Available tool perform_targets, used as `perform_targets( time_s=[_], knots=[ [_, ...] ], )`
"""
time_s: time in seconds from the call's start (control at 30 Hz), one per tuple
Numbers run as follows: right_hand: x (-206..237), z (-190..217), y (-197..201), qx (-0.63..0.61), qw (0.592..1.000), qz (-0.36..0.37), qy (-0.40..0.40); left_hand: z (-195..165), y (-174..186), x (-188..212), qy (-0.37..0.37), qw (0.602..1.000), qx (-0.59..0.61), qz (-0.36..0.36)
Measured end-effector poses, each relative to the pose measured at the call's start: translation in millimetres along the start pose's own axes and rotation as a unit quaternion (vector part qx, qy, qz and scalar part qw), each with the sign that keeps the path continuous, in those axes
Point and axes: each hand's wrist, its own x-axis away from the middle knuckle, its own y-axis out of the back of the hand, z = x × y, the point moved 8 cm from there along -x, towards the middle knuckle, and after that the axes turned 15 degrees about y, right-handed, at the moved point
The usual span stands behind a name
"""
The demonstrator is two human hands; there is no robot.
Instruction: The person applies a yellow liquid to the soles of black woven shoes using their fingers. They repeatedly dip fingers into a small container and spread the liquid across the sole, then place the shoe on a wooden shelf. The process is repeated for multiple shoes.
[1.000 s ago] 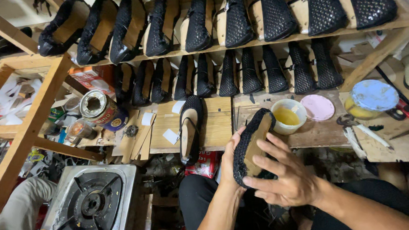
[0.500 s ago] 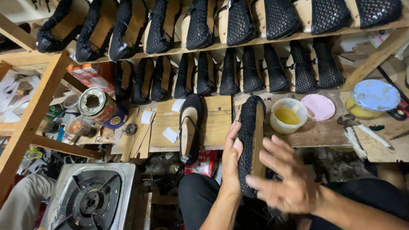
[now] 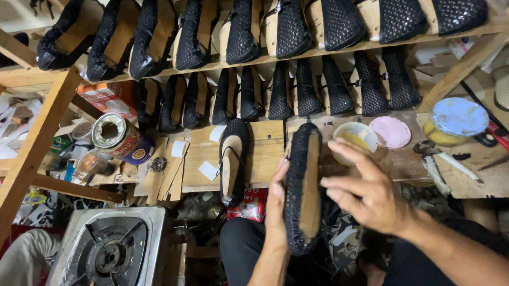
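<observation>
Gas burner (image 3: 109,256): it sits low and far left of the shoe you hold, a square steel top with a black ring.
Tin can (image 3: 116,136): up and left of the held shoe, a round can lying on its side, open mouth toward you, red and blue label.
Carton (image 3: 103,96): just above the can, a flat orange-red box with print on it.
Flat shoe (image 3: 232,160): on the wooden board just left of the held shoe, toe pointing away from you.
Left hand (image 3: 276,196): your palm presses flat against the left flank of the held shoe, fingers straight and together.
Woven black shoe (image 3: 303,186): you hold it on edge, tan sole facing right, long axis running away from you, one end toward the shelf.
Right hand (image 3: 369,192): your fingers are spread and loose, just right of the sole, gripping nothing.
Glue bowl (image 3: 355,140): just beyond your right fingertips, a cream bowl with yellow liquid.
Blue lid (image 3: 459,116): far right of the held shoe, a round pale-blue lid on a yellow tub.
</observation>
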Motion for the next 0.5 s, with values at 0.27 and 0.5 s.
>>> perform_targets(
  time_s=[0.27,0.5],
  knots=[
    [26.5,-126.0,-23.3,0.154,0.898,0.324,-0.253,6.2,15.5,-0.6,0.073,0.987,0.138,0.026],
    [34.3,-143.8,-35.8,0.14,0.808,0.488,-0.3,3.1,7.8,4.6,0.062,0.994,0.076,0.045]
  ],
)
